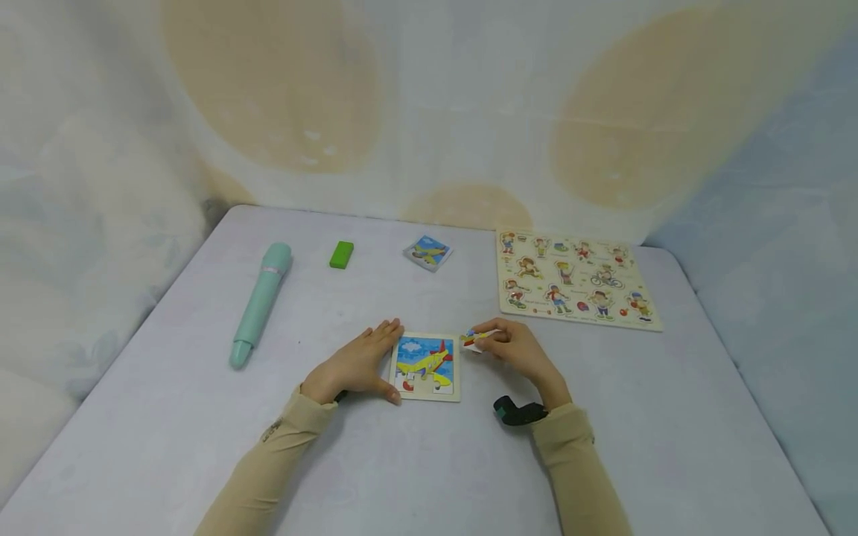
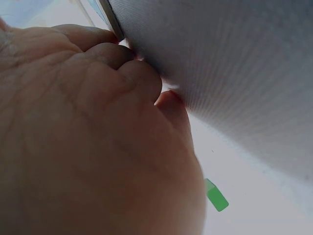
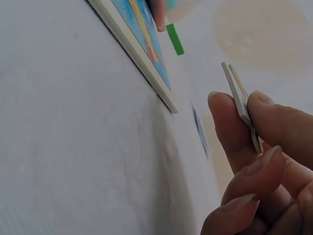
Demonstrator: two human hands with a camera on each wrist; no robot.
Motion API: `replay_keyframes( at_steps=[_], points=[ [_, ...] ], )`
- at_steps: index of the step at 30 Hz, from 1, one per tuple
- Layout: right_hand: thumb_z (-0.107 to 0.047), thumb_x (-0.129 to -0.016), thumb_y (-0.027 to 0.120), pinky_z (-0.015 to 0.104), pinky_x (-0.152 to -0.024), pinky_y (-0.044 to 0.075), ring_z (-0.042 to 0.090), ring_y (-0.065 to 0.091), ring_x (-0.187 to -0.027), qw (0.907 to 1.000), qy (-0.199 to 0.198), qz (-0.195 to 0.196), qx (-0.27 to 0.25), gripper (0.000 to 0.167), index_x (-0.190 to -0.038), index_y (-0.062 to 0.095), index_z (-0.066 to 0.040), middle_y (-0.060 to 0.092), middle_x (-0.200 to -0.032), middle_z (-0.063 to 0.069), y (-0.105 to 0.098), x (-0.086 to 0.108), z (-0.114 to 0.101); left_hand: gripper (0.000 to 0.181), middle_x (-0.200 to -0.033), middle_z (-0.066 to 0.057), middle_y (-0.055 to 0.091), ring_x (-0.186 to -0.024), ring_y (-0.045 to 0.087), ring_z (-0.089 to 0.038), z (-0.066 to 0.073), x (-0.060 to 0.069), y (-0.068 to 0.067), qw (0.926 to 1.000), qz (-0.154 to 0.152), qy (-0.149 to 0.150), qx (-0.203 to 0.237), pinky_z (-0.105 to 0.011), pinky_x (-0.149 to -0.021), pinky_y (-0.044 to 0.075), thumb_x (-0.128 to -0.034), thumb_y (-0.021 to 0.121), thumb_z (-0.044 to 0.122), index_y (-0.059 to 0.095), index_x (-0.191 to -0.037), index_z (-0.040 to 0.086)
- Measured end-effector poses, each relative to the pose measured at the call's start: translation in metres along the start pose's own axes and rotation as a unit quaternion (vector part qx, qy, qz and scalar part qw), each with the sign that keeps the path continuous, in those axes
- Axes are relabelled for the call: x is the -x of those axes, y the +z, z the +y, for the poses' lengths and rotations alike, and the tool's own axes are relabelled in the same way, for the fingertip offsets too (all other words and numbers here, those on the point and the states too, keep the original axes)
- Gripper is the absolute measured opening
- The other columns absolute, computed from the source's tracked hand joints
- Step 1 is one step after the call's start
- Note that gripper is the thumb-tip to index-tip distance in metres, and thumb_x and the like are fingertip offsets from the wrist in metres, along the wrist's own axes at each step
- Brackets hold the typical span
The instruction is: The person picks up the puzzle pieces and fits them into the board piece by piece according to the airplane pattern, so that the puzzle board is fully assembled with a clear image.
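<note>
A small square airplane puzzle board (image 1: 429,397) lies on the table, with pale patches along the picture's lower part. My left hand (image 1: 358,362) rests at its left side, fingers extended by the upper left corner and thumb by the lower left one. In the left wrist view, the back of the left hand (image 2: 93,127) fills much of the picture. Just right of the board, my right hand (image 1: 523,356) pinches a thin puzzle piece (image 1: 472,342) with yellow and red print. Edge-on in the right wrist view, the puzzle piece (image 3: 239,100) shows two thin layers; I cannot tell whether they are separate pieces.
Behind the board lies a small airplane picture card (image 1: 427,253), with a green block (image 1: 341,254) to its left. A mint-green microphone-shaped object (image 1: 260,305) lies at the left. A large peg-puzzle board (image 1: 576,279) with child figures occupies the back right. Patterned cloth (image 1: 469,112) hangs behind.
</note>
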State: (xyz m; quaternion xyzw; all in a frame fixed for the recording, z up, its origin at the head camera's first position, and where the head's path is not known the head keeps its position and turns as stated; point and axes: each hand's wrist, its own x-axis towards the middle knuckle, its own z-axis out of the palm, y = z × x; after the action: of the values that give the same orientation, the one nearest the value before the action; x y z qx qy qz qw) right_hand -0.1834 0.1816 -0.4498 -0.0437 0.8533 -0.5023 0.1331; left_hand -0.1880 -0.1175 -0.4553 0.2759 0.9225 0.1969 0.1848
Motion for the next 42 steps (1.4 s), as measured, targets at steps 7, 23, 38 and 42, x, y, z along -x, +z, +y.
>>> replay_keyframes(
  at_steps=[7, 23, 38, 42],
  points=[
    [-0.023, -0.092, 0.065, 0.021, -0.056, 0.04, 0.013, 0.049, -0.065, 0.9998, 0.016, 0.008, 0.002, 0.028, -0.114, 0.067, -0.005, 0.068, -0.079, 0.002, 0.011, -0.003, -0.003, 0.12, -0.163, -0.014, 0.015, -0.152, 0.011, -0.031, 0.0, -0.001, -0.001, 1.0, -0.003, -0.003, 0.0, -0.049, -0.124, 0.013, -0.0632, 0.088, 0.045, 0.021, -0.153, 0.001],
    [-0.013, -0.095, 0.061, 0.021, -0.055, 0.051, 0.011, 0.056, -0.059, 0.9983, 0.0, -0.037, -0.045, 0.022, -0.11, 0.068, 0.002, 0.066, -0.077, 0.005, 0.042, -0.006, -0.012, 0.121, -0.163, -0.015, 0.016, -0.152, 0.011, -0.031, -0.002, -0.002, 0.001, 1.0, -0.002, 0.004, 0.002, -0.049, -0.124, 0.014, -0.0632, 0.087, 0.047, 0.021, -0.153, 0.001],
    [-0.016, -0.089, 0.069, 0.021, -0.046, 0.037, 0.012, 0.046, -0.051, 0.996, -0.047, -0.075, -0.012, 0.029, -0.114, 0.067, 0.0, 0.062, -0.067, 0.015, 0.056, -0.004, -0.018, 0.121, -0.162, -0.015, 0.016, -0.152, 0.011, -0.031, -0.001, 0.0, 0.0, 0.9999, -0.001, 0.007, 0.009, -0.05, -0.124, 0.014, -0.0634, 0.087, 0.047, 0.021, -0.153, 0.0],
    [-0.017, -0.087, 0.072, 0.019, -0.047, 0.036, 0.01, 0.045, -0.051, 0.9966, -0.044, -0.07, 0.006, 0.027, -0.11, 0.068, -0.005, 0.061, -0.065, 0.005, 0.06, -0.003, -0.019, 0.121, -0.162, -0.015, 0.017, -0.152, 0.011, -0.031, -0.001, -0.001, -0.001, 0.9999, -0.002, 0.008, 0.008, -0.05, -0.124, 0.014, -0.0636, 0.087, 0.048, 0.021, -0.153, 0.0]
  ],
)
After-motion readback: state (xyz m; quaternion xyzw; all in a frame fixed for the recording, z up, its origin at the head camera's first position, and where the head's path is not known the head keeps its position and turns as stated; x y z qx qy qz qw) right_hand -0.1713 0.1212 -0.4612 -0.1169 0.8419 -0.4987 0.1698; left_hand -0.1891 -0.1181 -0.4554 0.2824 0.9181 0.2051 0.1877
